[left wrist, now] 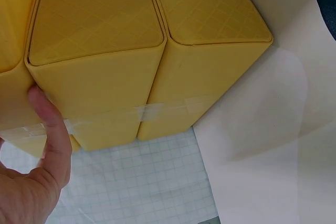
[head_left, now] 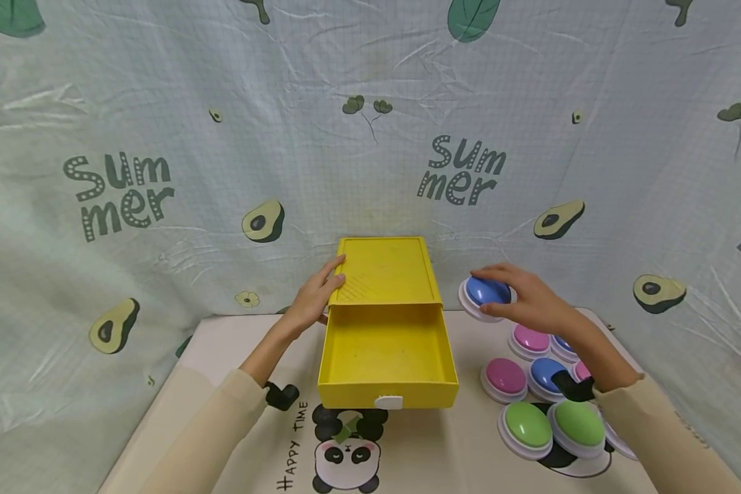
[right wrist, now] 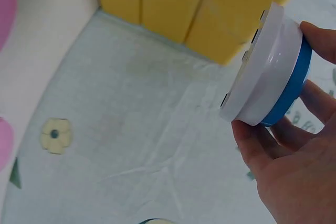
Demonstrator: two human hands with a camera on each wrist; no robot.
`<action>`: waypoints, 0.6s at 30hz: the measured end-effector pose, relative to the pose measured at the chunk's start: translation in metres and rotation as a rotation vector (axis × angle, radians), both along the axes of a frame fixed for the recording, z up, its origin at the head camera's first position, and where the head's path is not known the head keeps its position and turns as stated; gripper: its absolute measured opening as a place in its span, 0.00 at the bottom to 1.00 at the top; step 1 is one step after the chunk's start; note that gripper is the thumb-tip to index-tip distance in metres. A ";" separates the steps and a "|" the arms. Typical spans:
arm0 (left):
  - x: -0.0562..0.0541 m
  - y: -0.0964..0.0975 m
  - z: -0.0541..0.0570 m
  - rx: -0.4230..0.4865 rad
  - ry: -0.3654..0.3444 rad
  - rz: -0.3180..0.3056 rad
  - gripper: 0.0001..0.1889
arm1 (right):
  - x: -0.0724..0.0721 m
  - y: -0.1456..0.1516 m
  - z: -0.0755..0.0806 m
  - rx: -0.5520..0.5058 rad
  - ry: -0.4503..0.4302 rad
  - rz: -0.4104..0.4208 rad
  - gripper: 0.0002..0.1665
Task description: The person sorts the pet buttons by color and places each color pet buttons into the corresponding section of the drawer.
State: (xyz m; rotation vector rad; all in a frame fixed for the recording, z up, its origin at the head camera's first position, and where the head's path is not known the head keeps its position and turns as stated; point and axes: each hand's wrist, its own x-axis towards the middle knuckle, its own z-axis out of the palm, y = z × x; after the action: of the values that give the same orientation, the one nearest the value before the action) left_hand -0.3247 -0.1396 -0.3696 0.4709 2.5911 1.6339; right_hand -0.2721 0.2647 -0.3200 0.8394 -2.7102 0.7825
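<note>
A yellow drawer box (head_left: pixel 385 271) stands at the back of the table with its drawer (head_left: pixel 385 343) pulled out; nothing lies inside. My left hand (head_left: pixel 311 298) rests against the box's left side, fingertips on its top edge. In the left wrist view a finger (left wrist: pixel 52 124) of it touches the yellow side. My right hand (head_left: pixel 527 298) holds a blue push button (head_left: pixel 488 291) with a white base, raised right of the box. In the right wrist view, fingers and thumb grip the button (right wrist: pixel 268 72) round its edge, base facing the yellow box.
At the right of the table sit several more push buttons: pink (head_left: pixel 505 376), blue (head_left: pixel 546 374) and green (head_left: pixel 527 423). A panda print (head_left: pixel 348 463) marks the tabletop in front of the drawer. A patterned sheet (head_left: pixel 321 158) hangs behind the table.
</note>
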 end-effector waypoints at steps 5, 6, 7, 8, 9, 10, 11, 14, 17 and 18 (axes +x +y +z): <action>0.001 0.000 0.001 -0.002 0.000 0.003 0.31 | 0.010 -0.016 0.015 0.022 0.040 0.037 0.36; 0.000 0.000 0.001 -0.003 0.000 0.003 0.31 | 0.012 -0.020 0.018 0.025 0.046 0.044 0.36; 0.000 0.000 0.001 -0.002 0.000 0.004 0.31 | 0.014 -0.023 0.021 0.028 0.051 0.051 0.36; 0.000 0.000 0.001 -0.002 0.001 0.005 0.31 | 0.016 -0.027 0.023 0.026 0.054 0.063 0.36; 0.000 0.000 0.000 -0.001 0.001 0.006 0.31 | 0.017 -0.031 0.025 0.024 0.055 0.074 0.35; -0.001 -0.001 0.000 -0.001 0.002 0.006 0.31 | 0.019 -0.035 0.027 0.021 0.055 0.084 0.35; -0.001 -0.001 -0.001 -0.001 0.004 0.006 0.31 | 0.020 -0.039 0.029 0.022 0.054 0.093 0.35; -0.002 -0.001 -0.001 -0.001 0.005 0.007 0.31 | 0.024 -0.053 0.033 0.026 0.045 0.125 0.34; -0.002 0.000 -0.002 0.000 0.003 0.007 0.31 | 0.027 -0.068 0.036 0.035 0.021 0.155 0.35; -0.001 0.000 -0.001 0.001 0.002 0.008 0.31 | 0.027 -0.073 0.037 0.036 0.012 0.166 0.35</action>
State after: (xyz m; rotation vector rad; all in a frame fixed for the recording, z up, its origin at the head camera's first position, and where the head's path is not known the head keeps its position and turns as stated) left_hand -0.3260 -0.1395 -0.3709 0.4636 2.5967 1.6381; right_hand -0.2446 0.1914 -0.2829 1.0848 -2.6775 0.7593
